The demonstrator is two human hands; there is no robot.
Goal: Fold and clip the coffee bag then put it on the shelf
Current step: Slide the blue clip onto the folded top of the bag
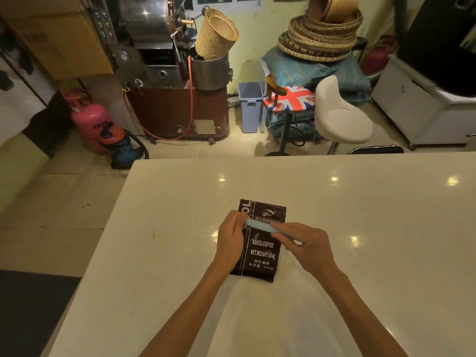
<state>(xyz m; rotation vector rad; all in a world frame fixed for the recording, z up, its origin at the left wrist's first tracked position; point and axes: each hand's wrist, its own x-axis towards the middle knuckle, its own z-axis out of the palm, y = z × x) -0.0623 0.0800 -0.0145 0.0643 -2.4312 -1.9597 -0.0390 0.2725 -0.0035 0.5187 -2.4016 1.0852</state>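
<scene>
A dark brown coffee bag (261, 249) with white lettering lies flat on the white table (180, 228), its top end pointing away from me. A long light blue clip (260, 226) lies across the bag's upper part. My left hand (230, 240) grips the bag's left edge, its fingertips at the clip's left end. My right hand (305, 247) holds the clip's right end from the right side. Whether the clip is closed over the bag is not visible. No shelf is in view.
The table's far edge lies ahead and its left edge drops to a tiled floor. Beyond stand a coffee roaster (159, 60), a pink gas cylinder (90, 119), a blue bin (249, 106), a flag-patterned stool (289, 99), a white stool (340, 117) and stacked woven baskets (322, 34).
</scene>
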